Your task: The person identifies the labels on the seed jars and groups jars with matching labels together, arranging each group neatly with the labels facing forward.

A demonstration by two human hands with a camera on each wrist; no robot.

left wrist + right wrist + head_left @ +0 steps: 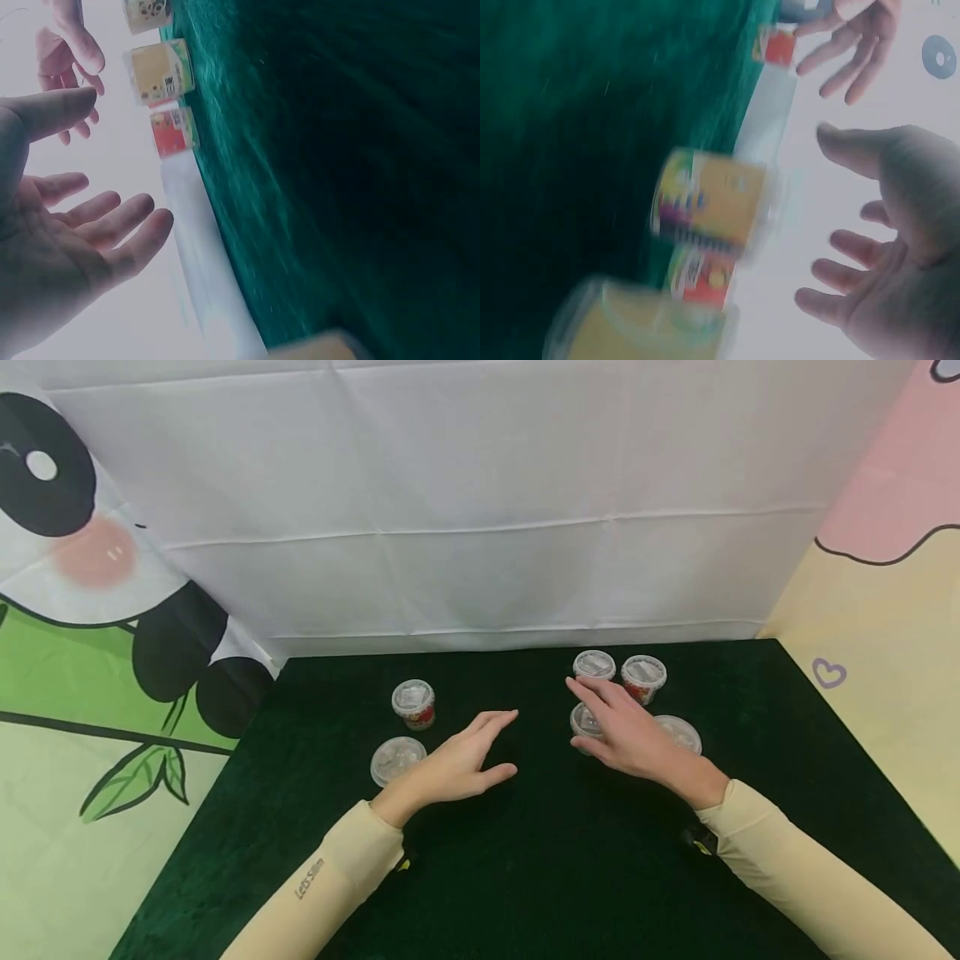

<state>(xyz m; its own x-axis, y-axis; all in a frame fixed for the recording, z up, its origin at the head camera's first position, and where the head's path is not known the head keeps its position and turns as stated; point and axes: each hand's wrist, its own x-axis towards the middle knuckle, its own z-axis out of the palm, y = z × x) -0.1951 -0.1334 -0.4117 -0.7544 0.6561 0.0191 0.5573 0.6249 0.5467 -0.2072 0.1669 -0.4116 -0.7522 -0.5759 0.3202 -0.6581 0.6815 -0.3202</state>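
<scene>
My left hand (459, 766) hovers over the table with fingers extended and thumb spread, holding nothing. Beside it on the left stand two small lidded plastic tubs, one with a red label (414, 703) and a wider one (397, 761) partly behind the wrist. The right hand (633, 732), also spread and holding nothing, is above a group of several similar tubs. Two stand at the back, a left one (594, 663) and a red-labelled one (644, 677). Another tub (583, 722) is partly covered by the fingers, and a wider one (681, 732) by the hand. Yellow-labelled tubs (712, 202) appear blurred in the right wrist view.
Dark green cloth (510, 877) covers the table. A white fabric backdrop (480, 527) rises behind its far edge. Printed panels stand at both sides, a panda design (97, 610) on the left and a pink and yellow one (892, 635) on the right.
</scene>
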